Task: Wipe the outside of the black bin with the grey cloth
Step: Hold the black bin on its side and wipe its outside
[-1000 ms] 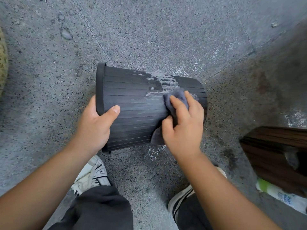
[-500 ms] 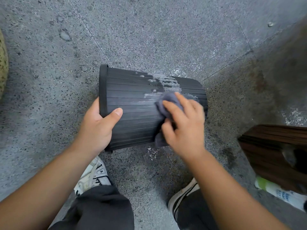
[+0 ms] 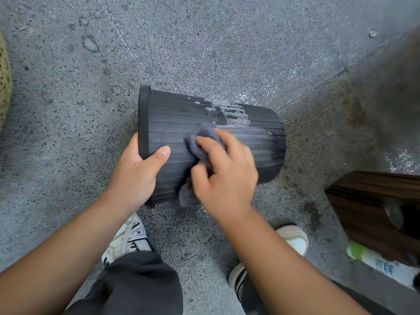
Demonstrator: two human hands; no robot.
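My left hand (image 3: 134,176) clamps the rim end of the black bin (image 3: 172,123), which lies on its side on the speckled floor (image 3: 56,123), thumb pressed on the ribbed wall. My right hand (image 3: 225,176) is closed on the grey cloth (image 3: 205,139), pressing it against the middle of the wall. I judge 1 risk: the round bin could roll if my left grip loosens under the rubbing, and the pale foam patch (image 3: 229,112) further up may get missed. To the right, a dark wooden piece (image 3: 372,208) and a green-capped bottle (image 3: 377,262) lie near, crowding that side.
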